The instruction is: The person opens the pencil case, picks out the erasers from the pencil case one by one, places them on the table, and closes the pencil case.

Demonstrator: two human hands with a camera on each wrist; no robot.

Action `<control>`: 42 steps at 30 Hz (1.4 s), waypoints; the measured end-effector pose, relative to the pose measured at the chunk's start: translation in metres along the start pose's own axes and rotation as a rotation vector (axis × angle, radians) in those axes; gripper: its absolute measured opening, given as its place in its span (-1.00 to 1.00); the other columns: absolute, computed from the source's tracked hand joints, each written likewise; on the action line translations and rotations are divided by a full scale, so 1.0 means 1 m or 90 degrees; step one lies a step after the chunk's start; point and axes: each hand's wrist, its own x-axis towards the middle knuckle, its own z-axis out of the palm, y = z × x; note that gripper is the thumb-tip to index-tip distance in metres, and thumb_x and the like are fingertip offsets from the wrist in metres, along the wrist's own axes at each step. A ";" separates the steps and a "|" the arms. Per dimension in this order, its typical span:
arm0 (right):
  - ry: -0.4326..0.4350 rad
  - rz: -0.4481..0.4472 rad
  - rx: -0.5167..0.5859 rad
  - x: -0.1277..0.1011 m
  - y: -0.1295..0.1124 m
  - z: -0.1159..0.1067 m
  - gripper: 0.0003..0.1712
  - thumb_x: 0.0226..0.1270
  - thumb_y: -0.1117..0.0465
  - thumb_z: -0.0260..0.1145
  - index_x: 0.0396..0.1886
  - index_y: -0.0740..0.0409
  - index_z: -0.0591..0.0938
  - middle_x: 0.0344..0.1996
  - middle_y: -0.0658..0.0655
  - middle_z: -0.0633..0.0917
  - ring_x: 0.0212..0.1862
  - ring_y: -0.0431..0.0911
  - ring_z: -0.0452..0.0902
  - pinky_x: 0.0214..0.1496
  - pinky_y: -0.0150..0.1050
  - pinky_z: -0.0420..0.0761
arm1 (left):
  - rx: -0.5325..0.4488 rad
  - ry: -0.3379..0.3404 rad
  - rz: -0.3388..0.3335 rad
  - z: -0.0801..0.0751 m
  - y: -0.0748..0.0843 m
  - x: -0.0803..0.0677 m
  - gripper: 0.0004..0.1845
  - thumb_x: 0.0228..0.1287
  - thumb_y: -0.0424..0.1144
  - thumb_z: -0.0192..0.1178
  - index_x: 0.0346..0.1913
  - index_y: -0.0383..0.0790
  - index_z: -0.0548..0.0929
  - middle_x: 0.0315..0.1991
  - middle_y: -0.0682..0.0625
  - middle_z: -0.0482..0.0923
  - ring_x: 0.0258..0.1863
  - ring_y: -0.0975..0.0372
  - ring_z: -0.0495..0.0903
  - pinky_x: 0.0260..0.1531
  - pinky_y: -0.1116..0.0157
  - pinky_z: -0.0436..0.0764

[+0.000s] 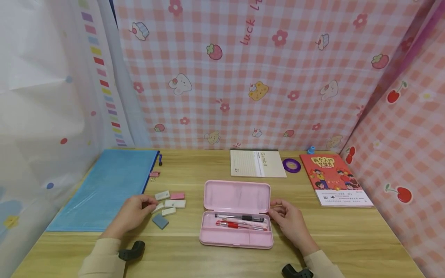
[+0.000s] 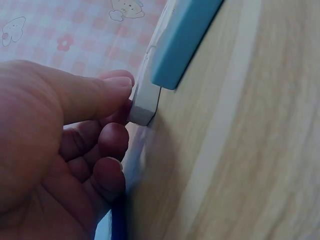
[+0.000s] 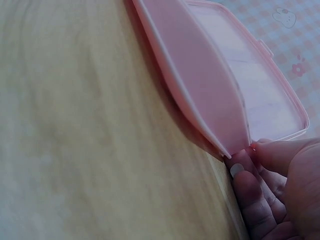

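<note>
Left of the pink pencil case (image 1: 236,226), my left hand (image 1: 133,214) pinches a white eraser (image 1: 158,207); I advise lifting cleanly while my right hand (image 1: 290,222) steadies the case corner with curled fingers.

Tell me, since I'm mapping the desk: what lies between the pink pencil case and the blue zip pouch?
In the head view, a cluster of small erasers lies there, with the left hand pinching one.

Both arms wear beige long sleeves (image 1: 101,258), each with what looks like a black wrist mount (image 1: 132,251).
</note>
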 end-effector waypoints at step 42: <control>-0.081 -0.006 0.039 0.004 -0.022 -0.017 -0.51 0.45 0.07 0.17 0.30 0.12 0.45 -0.14 0.21 0.65 -0.20 0.06 0.59 -0.27 -0.22 0.61 | -0.134 -0.077 0.092 0.071 0.114 0.014 -0.34 0.40 -0.20 0.14 0.45 -0.31 0.16 0.09 -0.13 0.55 -0.09 0.20 0.61 -0.03 0.17 0.57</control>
